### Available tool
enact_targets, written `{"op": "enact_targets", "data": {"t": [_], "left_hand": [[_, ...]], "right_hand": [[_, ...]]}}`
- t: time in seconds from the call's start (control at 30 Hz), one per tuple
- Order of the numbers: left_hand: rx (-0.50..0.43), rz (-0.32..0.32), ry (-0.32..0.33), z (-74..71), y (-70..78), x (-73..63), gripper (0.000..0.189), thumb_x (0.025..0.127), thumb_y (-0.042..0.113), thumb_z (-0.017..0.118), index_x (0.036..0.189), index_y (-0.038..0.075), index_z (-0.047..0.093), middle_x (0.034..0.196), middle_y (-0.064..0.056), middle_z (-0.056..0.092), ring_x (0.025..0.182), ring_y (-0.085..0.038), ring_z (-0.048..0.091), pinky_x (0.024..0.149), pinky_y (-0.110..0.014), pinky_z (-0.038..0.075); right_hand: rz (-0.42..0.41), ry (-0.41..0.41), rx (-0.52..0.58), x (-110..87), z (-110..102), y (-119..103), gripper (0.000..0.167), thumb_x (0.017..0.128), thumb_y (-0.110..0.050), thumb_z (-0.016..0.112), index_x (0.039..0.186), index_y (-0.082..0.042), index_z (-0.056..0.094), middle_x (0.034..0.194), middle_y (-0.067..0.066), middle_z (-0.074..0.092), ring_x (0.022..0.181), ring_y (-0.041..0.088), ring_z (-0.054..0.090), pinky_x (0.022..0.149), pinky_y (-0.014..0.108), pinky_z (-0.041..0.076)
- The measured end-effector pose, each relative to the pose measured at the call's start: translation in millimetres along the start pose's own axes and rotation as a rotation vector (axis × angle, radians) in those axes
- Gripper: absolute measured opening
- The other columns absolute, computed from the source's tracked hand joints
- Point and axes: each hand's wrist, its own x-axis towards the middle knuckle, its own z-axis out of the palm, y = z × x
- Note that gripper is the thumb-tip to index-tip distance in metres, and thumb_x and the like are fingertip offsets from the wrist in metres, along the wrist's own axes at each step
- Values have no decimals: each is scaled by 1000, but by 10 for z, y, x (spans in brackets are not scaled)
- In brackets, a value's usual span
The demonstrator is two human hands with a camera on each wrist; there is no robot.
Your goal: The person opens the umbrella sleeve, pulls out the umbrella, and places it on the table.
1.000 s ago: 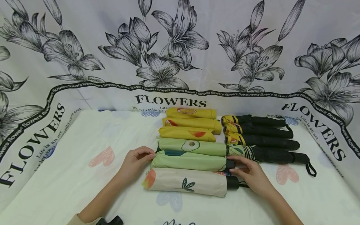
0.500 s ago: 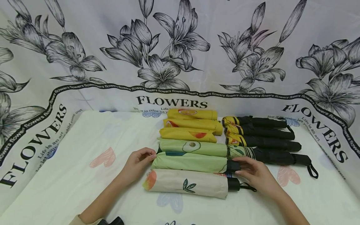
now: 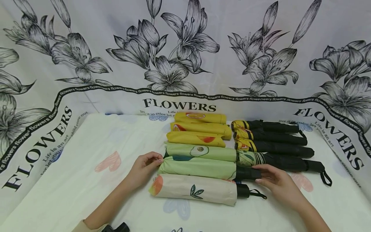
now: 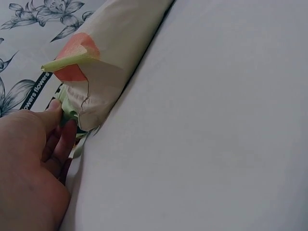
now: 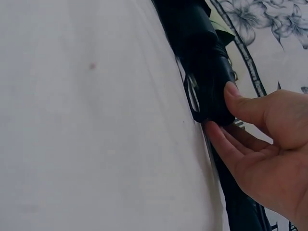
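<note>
A light green cover (image 3: 200, 168) lies across the table with a black folded umbrella (image 3: 248, 173) sticking out of its right end. At the cover's left end, my left hand (image 3: 146, 169) pinches the green fabric between thumb and fingers; the left wrist view shows the pinched green cloth (image 4: 67, 109) beside a beige cover. My right hand (image 3: 279, 183) grips the umbrella's black end, thumb on one side and fingers on the other, as the right wrist view shows at the handle (image 5: 216, 91). Most of this umbrella is hidden inside the cover.
Nearest me lies a beige covered umbrella (image 3: 194, 190) with a black handle and wrist loop. Behind are a green avocado-print cover (image 3: 176, 149), several yellow covers (image 3: 194, 137), and to their right several bare folded umbrellas (image 3: 278, 147). A flower-print curtain (image 3: 116, 74) stands at the back.
My right hand has moved right with the black end, and more of the umbrella shows outside the green cover. My left hand keeps its pinch at the cover's left end.
</note>
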Motion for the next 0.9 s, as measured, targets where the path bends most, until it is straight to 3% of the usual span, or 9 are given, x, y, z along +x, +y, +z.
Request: {"op": "enact_targets", "data": {"t": [0.27,0.53,0.9], "left_hand": [[7,-2,0,6,-4,3,7,101,-4,66,102,-7,71,90,0,68,83,-4,60,77,-15,50],[16,-22,-3,-3,-15,7,7,101,-2,66,103,-6,71,90,4,68,83,-4,61,79,-15,50],[6,-28,-10,-8,11,0,8,101,-2,66,103,-6,71,91,-1,68,84,-5,60,79,-16,50]], "right_hand": [[11,24,-37,-110,-142,153,43,92,3,78,133,0,67,124,14,68,102,-9,63,81,14,56],[20,42,-39,-211,-303,260,42,93,2,77,133,1,66,120,-30,61,104,-11,63,82,12,55],[51,33,-28,-321,-492,408,44,94,6,74,136,3,63,119,-31,64,102,-11,64,79,10,53]]}}
